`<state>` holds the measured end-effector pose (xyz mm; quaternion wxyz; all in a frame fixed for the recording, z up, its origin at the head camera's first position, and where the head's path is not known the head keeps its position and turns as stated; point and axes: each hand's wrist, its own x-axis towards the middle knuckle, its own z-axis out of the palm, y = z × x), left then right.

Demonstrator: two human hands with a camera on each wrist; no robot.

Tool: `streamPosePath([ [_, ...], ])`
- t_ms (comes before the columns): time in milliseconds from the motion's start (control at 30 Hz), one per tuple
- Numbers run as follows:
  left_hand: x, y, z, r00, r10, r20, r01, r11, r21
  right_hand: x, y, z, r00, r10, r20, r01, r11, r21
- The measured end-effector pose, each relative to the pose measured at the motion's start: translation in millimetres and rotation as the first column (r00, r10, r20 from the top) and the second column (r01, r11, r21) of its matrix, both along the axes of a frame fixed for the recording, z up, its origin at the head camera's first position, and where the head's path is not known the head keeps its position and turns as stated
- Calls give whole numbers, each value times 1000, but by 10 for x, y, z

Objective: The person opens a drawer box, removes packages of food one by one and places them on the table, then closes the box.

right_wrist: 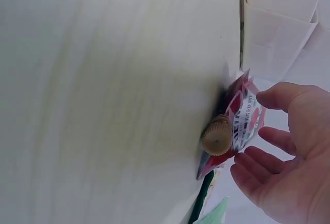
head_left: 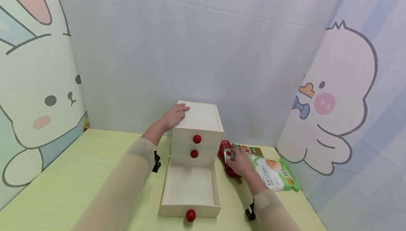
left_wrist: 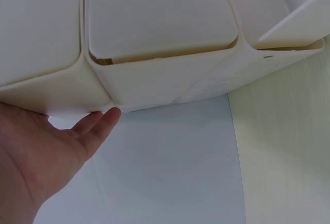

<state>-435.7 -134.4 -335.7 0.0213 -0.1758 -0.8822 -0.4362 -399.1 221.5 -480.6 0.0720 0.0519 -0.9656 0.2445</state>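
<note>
A white unit of stacked drawers [head_left: 203, 118] stands on the table, its bottom drawer [head_left: 190, 208] pulled out and holding nothing. My left hand [head_left: 175, 117] rests on the left edge of its top; in the left wrist view that hand's fingers [left_wrist: 100, 131] lie against the unit's side. Right of the unit is a red Heinz sauce pouch [right_wrist: 249, 113] with a ribbed brownish cap [right_wrist: 216, 139]. Around it reaches my right hand [head_left: 241, 164], thumb and fingers spread apart. In the right wrist view those fingers [right_wrist: 255, 167] are close beside the pouch, without a visible grip.
A green and white corn starch bag [head_left: 269, 173] lies to the right of my right hand. Behind it is a brown and green packet [head_left: 253, 150]. Red round knobs [head_left: 197, 139] stick out from the drawer fronts. Printed curtains [head_left: 196, 48] border the table's back and sides.
</note>
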Motion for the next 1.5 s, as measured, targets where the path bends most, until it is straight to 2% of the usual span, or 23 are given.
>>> streamPosePath([
  [267, -2, -3, -12, 1000, -1, 3, 1, 1000, -5, 170, -61, 101, 1000, 7, -19, -7, 1000, 9],
  [567, -23, 5, -20, 1000, -11, -6, 10, 1000, -16, 501, -180, 267, 992, 77, -101, -78, 997, -2],
  [767, -37, 0, -17, 1000, -11, -7, 11, 1000, -9, 811, -333, 460, 970, 164, -177, -172, 985, -30],
  [900, -42, -5, -15, 1000, -14, -9, 14, 1000, -15, 1026, -451, 555, 953, 254, -165, -266, 963, -48],
  [1033, -49, -9, -20, 1000, -16, -13, 16, 1000, -22, 1200, -551, 603, 926, 360, -115, -368, 929, -49],
  [1133, -61, -15, -32, 1000, -15, -13, 15, 1000, -22, 1313, -611, 633, 899, 435, -43, -437, 898, -55],
  [1233, -69, -21, -44, 1000, -14, -13, 13, 1000, -23, 1418, -657, 661, 857, 514, 27, -511, 856, -79],
  [1367, -62, -21, -42, 1000, -15, -11, 14, 1000, -20, 1549, -706, 679, 787, 612, 78, -608, 790, -74],
  [1500, -42, -18, -24, 1000, -14, -6, 14, 1000, -10, 1656, -750, 678, 738, 664, 125, -664, 746, -46],
])
